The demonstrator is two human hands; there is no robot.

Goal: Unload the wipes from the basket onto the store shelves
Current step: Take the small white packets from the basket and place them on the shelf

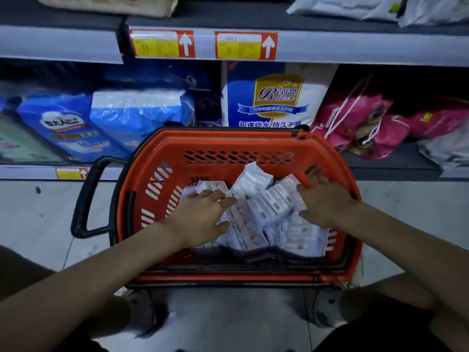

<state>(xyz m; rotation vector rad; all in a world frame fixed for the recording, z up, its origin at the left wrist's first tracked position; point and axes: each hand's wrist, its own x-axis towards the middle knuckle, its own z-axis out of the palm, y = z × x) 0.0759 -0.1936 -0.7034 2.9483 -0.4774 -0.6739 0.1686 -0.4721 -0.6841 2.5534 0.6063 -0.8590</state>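
Low in the middle of the frame, a red basket down on the pale floor, right in front of the store shelves; a black handle sticking out on its left side.

Inside the basket, a messy pile of white wipes in small packs; some flat, some tipped up, one standing tall near the far wall; all of them in the basket, none lifted out.

Left hand reaching in from the lower left, palm down on the left part of the pile; fingers straight and a little spread, touching the top packs; thumb out to the side against one long pack; not curled round anything.

Right hand reaching in from the lower right, palm down on the right part of the pile, close to the right wall of the basket; fingers spread wide and flat, thumb apart, pinching nothing.

Both hands apart, with packs showing between them.

Behind the basket, on the low shelf, blue packs at the left, a big white and blue pack in the middle, pink bags at the right.

Higher up, on the front edge of the next shelf, two red and yellow price tags with white arrows pointing up.
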